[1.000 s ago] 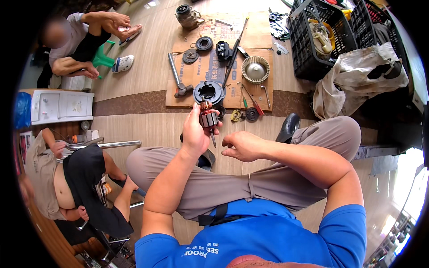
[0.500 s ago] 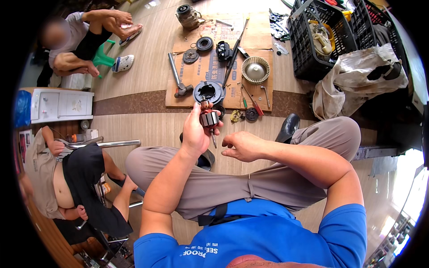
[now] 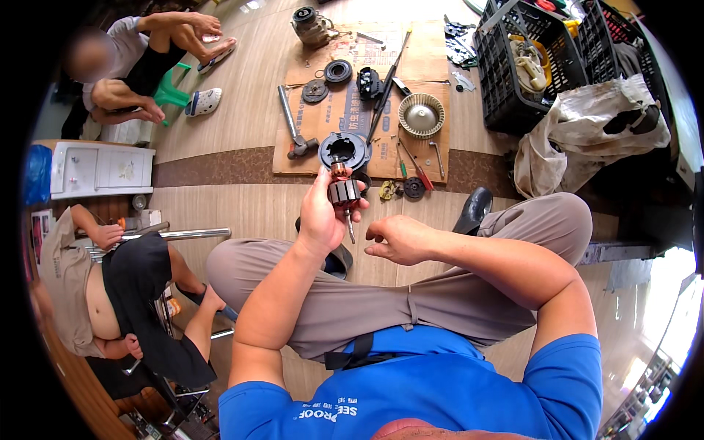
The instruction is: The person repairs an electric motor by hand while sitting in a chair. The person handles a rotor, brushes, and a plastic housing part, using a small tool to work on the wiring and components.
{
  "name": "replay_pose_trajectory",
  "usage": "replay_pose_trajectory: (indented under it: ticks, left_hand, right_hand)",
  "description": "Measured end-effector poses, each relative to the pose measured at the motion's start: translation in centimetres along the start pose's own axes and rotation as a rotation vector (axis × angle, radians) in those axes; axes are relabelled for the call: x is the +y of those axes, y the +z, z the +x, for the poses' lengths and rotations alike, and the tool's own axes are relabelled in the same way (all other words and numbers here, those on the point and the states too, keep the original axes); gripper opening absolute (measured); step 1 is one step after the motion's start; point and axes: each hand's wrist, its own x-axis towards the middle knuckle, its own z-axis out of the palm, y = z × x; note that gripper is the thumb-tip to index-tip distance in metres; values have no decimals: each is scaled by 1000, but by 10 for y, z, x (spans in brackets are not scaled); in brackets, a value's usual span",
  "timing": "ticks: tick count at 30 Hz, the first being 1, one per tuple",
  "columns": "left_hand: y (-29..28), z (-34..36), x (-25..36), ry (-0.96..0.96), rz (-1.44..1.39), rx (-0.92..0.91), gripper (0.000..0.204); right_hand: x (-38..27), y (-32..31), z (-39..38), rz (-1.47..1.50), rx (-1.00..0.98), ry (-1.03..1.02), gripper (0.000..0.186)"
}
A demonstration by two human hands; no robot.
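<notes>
My left hand [image 3: 323,214] is closed around a motor armature [image 3: 343,193], with a copper commutator at its far end and a thin steel shaft pointing back toward me. Just right of that shaft hovers my right hand [image 3: 402,240], loosely curled, a gap between thumb and forefinger and nothing visible in it. Beyond the armature a round black motor housing [image 3: 355,144] lies on a flattened cardboard sheet [image 3: 330,70]. A hammer [image 3: 288,117] rests to its left. On the right are a squirrel-cage fan wheel [image 3: 422,115], a red-handled screwdriver [image 3: 424,178] and a green-handled one [image 3: 402,169].
A compressor-like metal unit [image 3: 313,28] stands at the cardboard's far edge, near black ring parts [image 3: 338,71]. Black crates [image 3: 506,95] and a stained cloth bag [image 3: 587,132] occupy the right. Two seated people are at the left, one near a green stool [image 3: 171,94] and white cabinet [image 3: 103,170].
My hands and the armature hold almost the same place. At the left, the nearer seated person's hand has shifted slightly right along the metal tube.
</notes>
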Motion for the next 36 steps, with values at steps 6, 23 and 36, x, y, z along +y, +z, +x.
replay_pose_trajectory:
  ticks: [6,23,36]
  left_hand:
    - [-2,0,-1,9,-9,-16,48]
    - [-6,3,-7,66,-2,-15,44]
    - [-6,4,-8,74,-10,-5,43]
  right_hand:
    - [0,0,0,0,2,0,37]
    - [-2,-1,-1,-6,-17,19,38]
    - [1,1,0,-13,-14,5,39]
